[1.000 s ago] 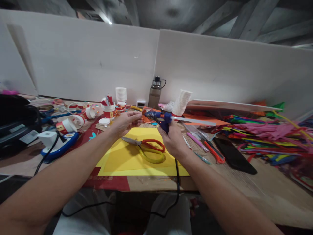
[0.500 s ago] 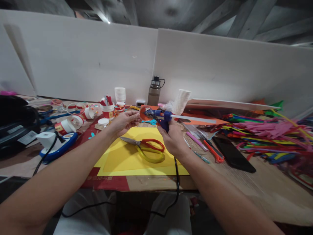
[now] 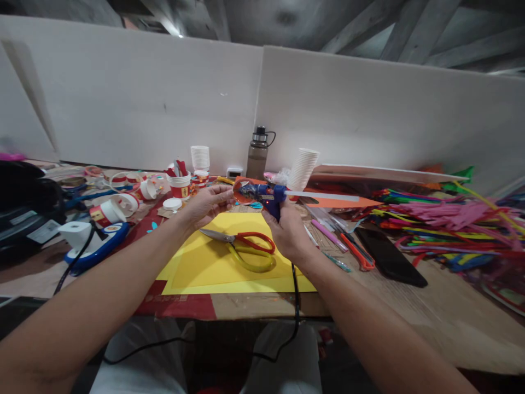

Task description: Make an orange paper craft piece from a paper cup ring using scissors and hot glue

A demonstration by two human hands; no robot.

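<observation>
My right hand (image 3: 289, 232) grips the handle of a blue hot glue gun (image 3: 266, 194), its nozzle pointing left and a glue stick jutting out to the right. My left hand (image 3: 205, 205) pinches a small round orange paper piece (image 3: 239, 192) against the gun's nozzle. Both hands are raised above a yellow paper sheet (image 3: 229, 262), on which red-and-yellow scissors (image 3: 246, 246) lie. The gun's black cord (image 3: 295, 306) hangs down over the table's front edge.
Paper cups (image 3: 302, 168), a water bottle (image 3: 257, 154) and decorated cups (image 3: 180, 185) stand at the back. Pipe cleaners (image 3: 443, 224), a black phone (image 3: 389, 257), an orange cutter (image 3: 356, 251) and pens lie right. A white-and-blue device (image 3: 92, 241) sits left.
The orange piece has turned from edge-on to facing the nozzle, and both hands have shifted slightly left. The grip on the glue gun is unchanged.
</observation>
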